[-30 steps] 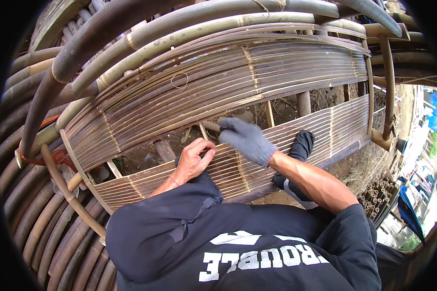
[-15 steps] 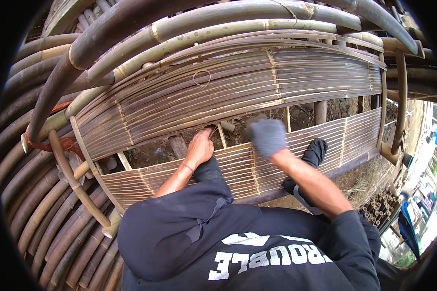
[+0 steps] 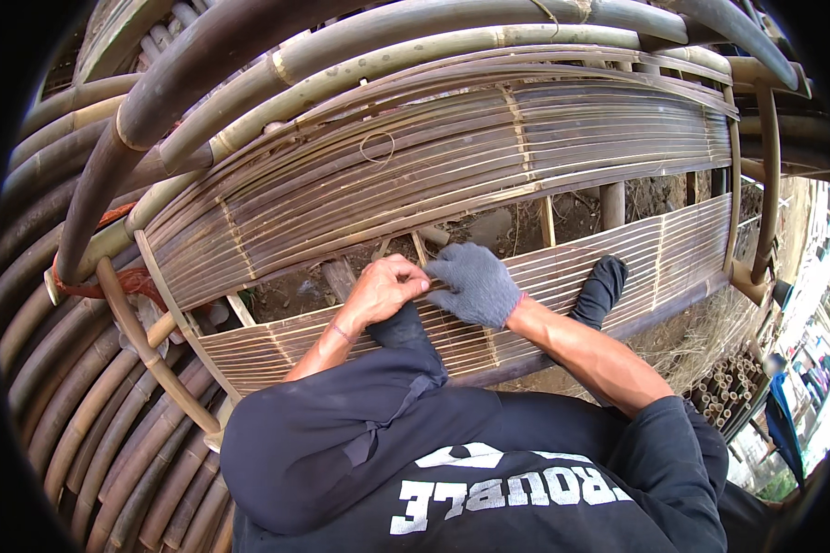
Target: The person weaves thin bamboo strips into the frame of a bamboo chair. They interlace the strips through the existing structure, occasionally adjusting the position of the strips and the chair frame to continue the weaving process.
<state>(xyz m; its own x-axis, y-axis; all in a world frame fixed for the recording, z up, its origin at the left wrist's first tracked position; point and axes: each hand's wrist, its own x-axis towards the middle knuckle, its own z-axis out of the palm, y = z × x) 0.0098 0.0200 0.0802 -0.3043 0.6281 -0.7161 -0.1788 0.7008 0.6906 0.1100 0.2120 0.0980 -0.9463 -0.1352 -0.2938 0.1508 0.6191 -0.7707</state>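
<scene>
My bare left hand (image 3: 385, 290) and my right hand (image 3: 478, 284), in a grey knit glove, meet fingertip to fingertip above the near slatted bamboo panel (image 3: 609, 276). The fingers of both are pinched together; whatever lies between them is too small to make out. A thin brownish strand (image 3: 563, 247) curves over the slats to the right of the glove. Behind my hands, a gap showing dirt separates this panel from the wider far panel of dark bamboo slats (image 3: 387, 198). Short crosspieces (image 3: 548, 221) span the gap.
A thin loop of strand (image 3: 376, 147) lies on the far panel. Thick bamboo poles (image 3: 433, 35) curve across the back, with several more stacked at left (image 3: 92, 405). My dark-covered foot (image 3: 602, 288) rests on the near slats. Cut bamboo ends (image 3: 724, 387) are piled at right.
My gloved right hand, blurred earlier, has moved left to meet the left hand. The left hand has shifted slightly down and right, away from the gap.
</scene>
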